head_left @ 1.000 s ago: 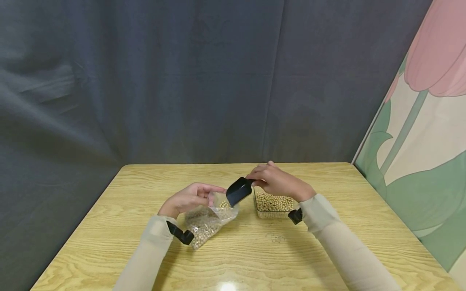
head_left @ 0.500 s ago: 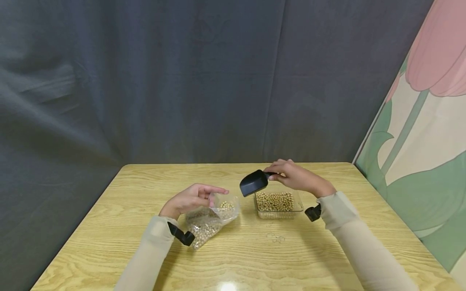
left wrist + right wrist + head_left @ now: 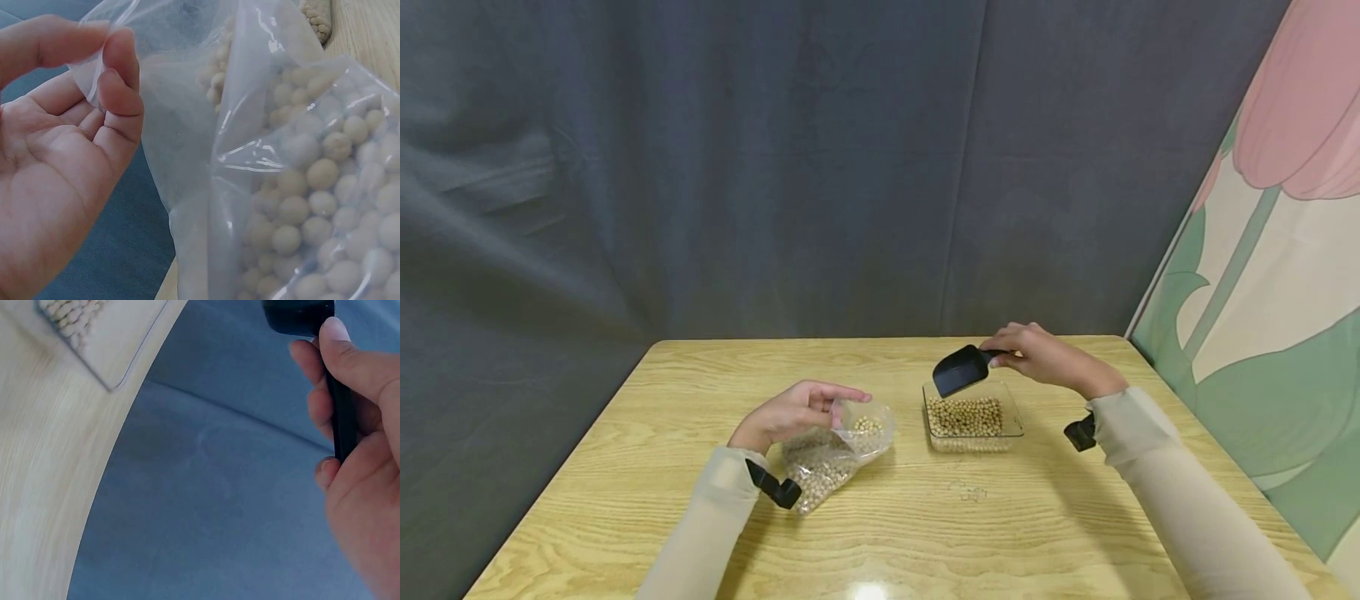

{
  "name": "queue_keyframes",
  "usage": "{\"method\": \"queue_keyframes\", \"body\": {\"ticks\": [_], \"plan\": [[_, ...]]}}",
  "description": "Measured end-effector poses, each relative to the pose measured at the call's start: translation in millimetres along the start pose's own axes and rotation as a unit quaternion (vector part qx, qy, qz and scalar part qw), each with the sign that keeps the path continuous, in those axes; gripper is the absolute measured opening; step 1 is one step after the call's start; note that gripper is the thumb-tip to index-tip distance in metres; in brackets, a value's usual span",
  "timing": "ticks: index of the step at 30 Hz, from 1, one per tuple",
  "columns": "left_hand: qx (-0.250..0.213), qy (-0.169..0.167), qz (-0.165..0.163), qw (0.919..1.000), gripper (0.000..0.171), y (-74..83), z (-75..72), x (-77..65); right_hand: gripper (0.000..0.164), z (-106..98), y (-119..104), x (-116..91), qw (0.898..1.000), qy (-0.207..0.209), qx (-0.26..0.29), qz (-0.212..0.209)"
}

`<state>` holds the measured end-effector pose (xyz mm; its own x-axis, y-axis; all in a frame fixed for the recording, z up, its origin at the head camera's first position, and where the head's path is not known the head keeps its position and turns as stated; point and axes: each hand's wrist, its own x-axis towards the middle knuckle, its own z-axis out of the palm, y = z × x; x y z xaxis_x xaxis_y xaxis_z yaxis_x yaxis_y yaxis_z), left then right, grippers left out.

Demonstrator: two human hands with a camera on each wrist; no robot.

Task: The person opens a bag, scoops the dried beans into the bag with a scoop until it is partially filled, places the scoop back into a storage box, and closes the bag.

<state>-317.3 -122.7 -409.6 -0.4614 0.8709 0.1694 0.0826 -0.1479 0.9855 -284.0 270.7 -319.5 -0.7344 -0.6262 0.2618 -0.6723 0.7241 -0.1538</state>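
In the head view, a clear plastic bag (image 3: 826, 473) of round pale beans lies on the table with its mouth facing right. My left hand (image 3: 786, 414) pinches the bag's rim; the left wrist view shows thumb and fingers (image 3: 122, 94) gripping the thin plastic. My right hand (image 3: 1045, 358) holds a black scoop (image 3: 961, 372) by its handle, and the bowl of the scoop looks empty. It hangs above the back edge of a clear rectangular container (image 3: 1013, 429), which holds a layer of the same beans (image 3: 966, 417). In the right wrist view, fingers wrap the handle (image 3: 342, 419).
The wooden table (image 3: 880, 533) carries some faint marks (image 3: 967, 492) in front of the container. A dark curtain (image 3: 820, 183) hangs behind the table's back edge. On the right stands a panel with a painted tulip (image 3: 1300, 108).
My right hand has carried the scoop rightward, away from the bag's mouth to above the container. The left hand still holds the bag in nearly the same spot.
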Motion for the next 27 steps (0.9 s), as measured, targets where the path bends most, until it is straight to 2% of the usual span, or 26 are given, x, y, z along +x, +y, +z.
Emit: {"method": "queue_keyframes", "body": {"ticks": [13,18,21,27], "plan": [[0.001,0.009,-0.010,0.9999,0.052,0.8,1.7,-1.6,0.027,0,11,-15,0.999,-0.021,-0.051,0.000],[0.001,0.006,-0.009,0.9999,0.052,1.5,3.0,-1.2,0.028,1,10,-17,0.997,-0.051,-0.056,0.026],[-0.001,0.003,-0.007,1.0000,0.051,1.4,3.7,-0.9,0.027,2,9,-18,0.994,-0.069,-0.086,0.026],[-0.004,-0.002,-0.003,1.0000,0.052,0.2,3.0,-1.0,0.018,8,6,-15,0.982,-0.083,-0.168,-0.013]]}}
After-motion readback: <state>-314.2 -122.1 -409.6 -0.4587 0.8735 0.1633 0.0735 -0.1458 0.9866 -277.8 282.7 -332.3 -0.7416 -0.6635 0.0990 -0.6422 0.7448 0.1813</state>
